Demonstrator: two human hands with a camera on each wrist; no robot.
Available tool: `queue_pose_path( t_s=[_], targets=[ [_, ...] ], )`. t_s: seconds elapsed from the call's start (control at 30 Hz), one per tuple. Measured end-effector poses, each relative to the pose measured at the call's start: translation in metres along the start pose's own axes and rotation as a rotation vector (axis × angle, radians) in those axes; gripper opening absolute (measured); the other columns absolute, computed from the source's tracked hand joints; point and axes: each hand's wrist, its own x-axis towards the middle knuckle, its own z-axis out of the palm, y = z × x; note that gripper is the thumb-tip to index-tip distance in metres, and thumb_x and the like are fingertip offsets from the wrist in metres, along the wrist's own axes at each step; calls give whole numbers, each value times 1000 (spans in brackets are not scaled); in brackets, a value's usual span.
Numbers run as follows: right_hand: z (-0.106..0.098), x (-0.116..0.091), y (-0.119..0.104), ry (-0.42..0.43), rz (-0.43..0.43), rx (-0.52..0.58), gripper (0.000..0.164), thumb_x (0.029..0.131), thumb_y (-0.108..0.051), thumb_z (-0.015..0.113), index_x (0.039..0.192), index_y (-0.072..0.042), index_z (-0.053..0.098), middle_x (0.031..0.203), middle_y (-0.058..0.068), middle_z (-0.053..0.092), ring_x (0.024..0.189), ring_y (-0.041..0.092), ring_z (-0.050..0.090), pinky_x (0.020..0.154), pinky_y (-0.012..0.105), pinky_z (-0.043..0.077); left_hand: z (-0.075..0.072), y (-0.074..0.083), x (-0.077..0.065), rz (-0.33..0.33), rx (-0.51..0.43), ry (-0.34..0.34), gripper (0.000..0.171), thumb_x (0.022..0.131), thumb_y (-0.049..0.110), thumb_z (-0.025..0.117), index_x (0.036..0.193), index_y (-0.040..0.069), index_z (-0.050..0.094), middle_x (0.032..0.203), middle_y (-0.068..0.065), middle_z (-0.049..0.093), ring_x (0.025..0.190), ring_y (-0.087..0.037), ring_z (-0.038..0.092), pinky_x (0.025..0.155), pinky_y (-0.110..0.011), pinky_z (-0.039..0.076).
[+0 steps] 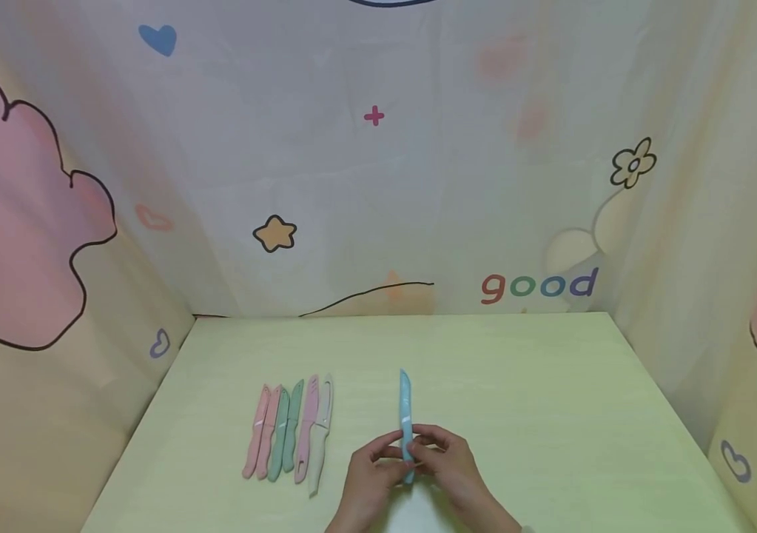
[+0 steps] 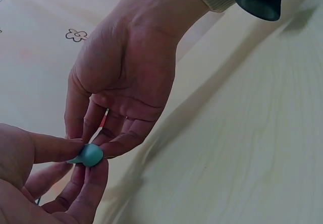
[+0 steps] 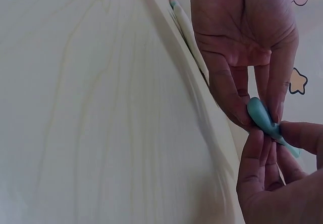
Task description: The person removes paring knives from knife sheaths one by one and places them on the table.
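Note:
Both hands hold a light-blue knife (image 1: 405,400) whose tip points away toward the back wall. My left hand (image 1: 373,474) pinches the handle from the left between thumb and fingers. From the opposite side, my right hand (image 1: 451,466) grips the same handle, thumb on top. The rounded handle end (image 2: 92,155) faces the camera in the left wrist view. In the right wrist view the blue handle (image 3: 260,114) shows between the fingertips of both hands, which cover part of it.
Left of the hands lies a row of knives: two pink knives (image 1: 262,437), two green knives (image 1: 280,440), a mauve knife (image 1: 308,418) and a cream knife (image 1: 318,451). They lie side by side on the pale wooden table (image 1: 551,414). A printed curtain (image 1: 451,185) encloses the table.

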Motion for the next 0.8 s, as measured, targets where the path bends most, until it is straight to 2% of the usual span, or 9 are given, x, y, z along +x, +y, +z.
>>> queue_pose_path(
  t_s=[0.53,0.8],
  targets=[
    [-10,-2,3,14,-2,19,34,85,-12,72,117,-1,66,96,10,62,87,24,60,73,35,60,6,4,2,-16,-15,-39,44,80,0,71,122,9,64,97,-13,64,81,-21,64,72,-32,60],
    [-19,-5,4,13,9,8,37,85,-14,73,118,0,65,94,10,64,87,24,60,72,36,60,11,3,3,-19,-26,-87,44,78,2,73,121,9,64,96,-12,64,81,-22,64,72,-35,61]
  ],
)
